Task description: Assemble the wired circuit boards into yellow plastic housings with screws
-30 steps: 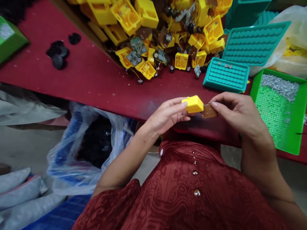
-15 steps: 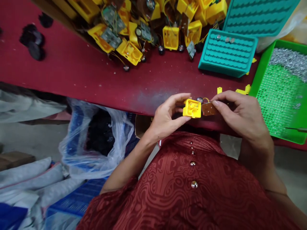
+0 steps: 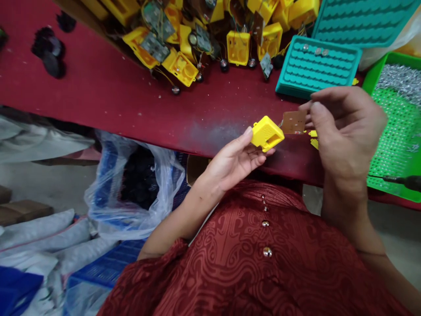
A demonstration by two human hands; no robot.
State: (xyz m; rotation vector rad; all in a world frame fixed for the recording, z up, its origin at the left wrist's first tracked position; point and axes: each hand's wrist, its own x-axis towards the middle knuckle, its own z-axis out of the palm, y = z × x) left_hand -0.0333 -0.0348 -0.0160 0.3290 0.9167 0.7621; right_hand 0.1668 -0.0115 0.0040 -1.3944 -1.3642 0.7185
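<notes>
My left hand (image 3: 238,160) is closed round a small yellow plastic casing (image 3: 267,134), its outer face with a grille of small holes turned up. To the right of the casing, my right hand (image 3: 347,127) pinches a brown circuit board (image 3: 294,122) by its right edge. A short wire seems to run between board and casing; where it enters the casing is hidden. Small yellow plastic pieces (image 3: 314,139) lie on the table just below the board, partly behind my right hand.
Yellow casings (image 3: 238,47) with wired boards are heaped at the back. A teal ridged tray (image 3: 319,66) holds several small silver discs. At right stands a green basket (image 3: 378,74) of screws, with a screwdriver (image 3: 404,181) over it. A plastic-lined blue crate (image 3: 101,180) stands below the table.
My left hand has turned the casing over, from its hollow inside to its outer face. My right hand has risen with the board, which is now lifted higher beside the casing.
</notes>
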